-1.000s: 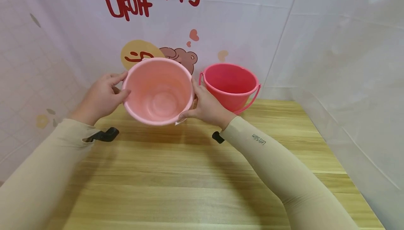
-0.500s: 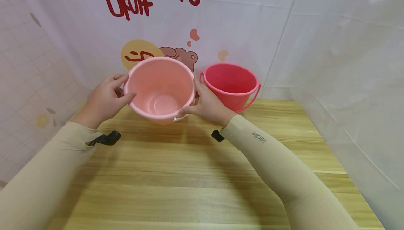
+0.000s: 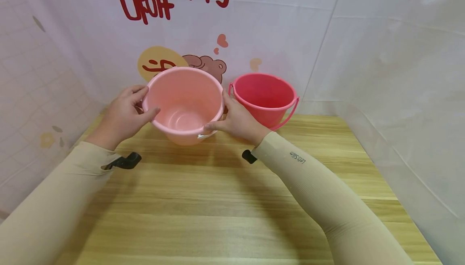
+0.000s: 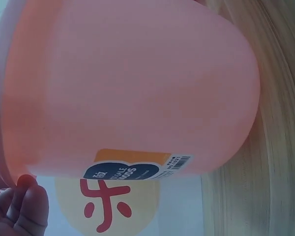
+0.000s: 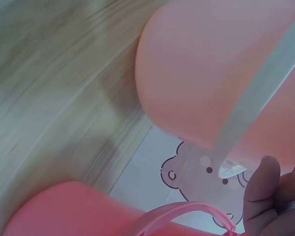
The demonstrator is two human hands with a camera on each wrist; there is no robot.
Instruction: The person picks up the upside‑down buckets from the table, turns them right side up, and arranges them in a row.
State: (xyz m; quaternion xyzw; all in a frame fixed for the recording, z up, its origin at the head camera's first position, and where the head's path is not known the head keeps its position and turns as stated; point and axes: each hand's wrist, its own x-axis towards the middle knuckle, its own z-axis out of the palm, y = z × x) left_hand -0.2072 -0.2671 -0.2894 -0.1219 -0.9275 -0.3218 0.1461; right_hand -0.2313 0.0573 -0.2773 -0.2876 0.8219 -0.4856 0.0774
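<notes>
Between my two hands is a light pink bucket point(image 3: 185, 99), its mouth tipped toward me. My left hand point(image 3: 123, 113) grips the left rim, thumb over the inside and fingers outside. On the right rim, my right hand point(image 3: 239, 119) pinches with the thumb in front. A white handle point(image 5: 258, 93) runs across the bucket's outer side in the right wrist view. A label point(image 4: 137, 164) with a barcode shows on its wall in the left wrist view. Close by my right hand stands a darker pink bucket point(image 3: 270, 111), upright, its pink handle hanging down.
A wood-grain table point(image 3: 218, 212) lies under both buckets. Behind it hangs a white cloth point(image 3: 283, 22) printed with red lettering, hearts and a bear. More pale cloth point(image 3: 407, 95) closes off the right side.
The light pink bucket has tilted somewhat more upright, and its outer front wall now shows below the rim. My left hand has shifted slightly right. The darker bucket stays put.
</notes>
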